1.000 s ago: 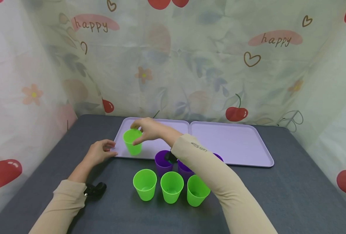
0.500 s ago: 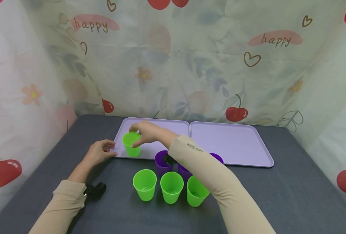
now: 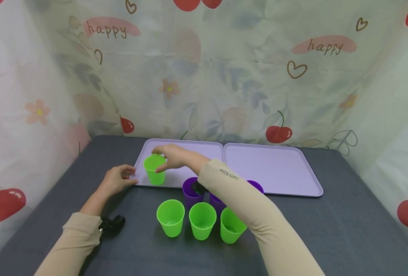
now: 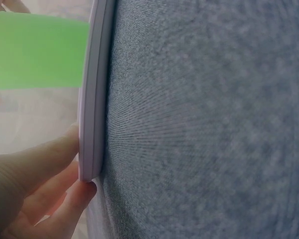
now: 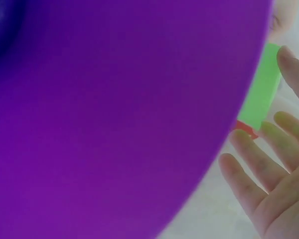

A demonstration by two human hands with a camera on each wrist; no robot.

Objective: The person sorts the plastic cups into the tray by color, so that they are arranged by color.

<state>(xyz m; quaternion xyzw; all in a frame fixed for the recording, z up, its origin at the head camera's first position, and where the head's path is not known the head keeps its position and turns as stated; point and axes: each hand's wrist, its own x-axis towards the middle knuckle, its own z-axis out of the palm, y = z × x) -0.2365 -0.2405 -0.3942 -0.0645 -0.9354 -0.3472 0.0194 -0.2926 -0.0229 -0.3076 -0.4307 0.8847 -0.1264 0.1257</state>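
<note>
In the head view a green plastic cup (image 3: pixel 154 172) stands upright at the left end of the left lilac tray (image 3: pixel 186 180). My right hand (image 3: pixel 174 156) holds this cup near its rim, thumb on the near side and fingers at the back. The left hand (image 3: pixel 117 179) grips the tray's near left corner; the left wrist view shows thumb and fingers (image 4: pixel 74 199) at the tray edge (image 4: pixel 92 99). Three more green cups (image 3: pixel 171 218) stand in a row nearer me. Purple cups (image 3: pixel 191 197) behind them are partly hidden by my right arm.
A second lilac tray (image 3: pixel 273 168) lies against the first on the right. Both are on a dark grey tablecloth (image 3: pixel 328 230). A patterned curtain (image 3: pixel 204 76) hangs behind, with a thin cable (image 3: pixel 345 142) at right. One purple cup (image 5: pixel 114 124) fills most of the right wrist view.
The green cup and my right hand have shifted slightly left and down onto the tray, then hardly moved. The left hand stays at the tray corner.
</note>
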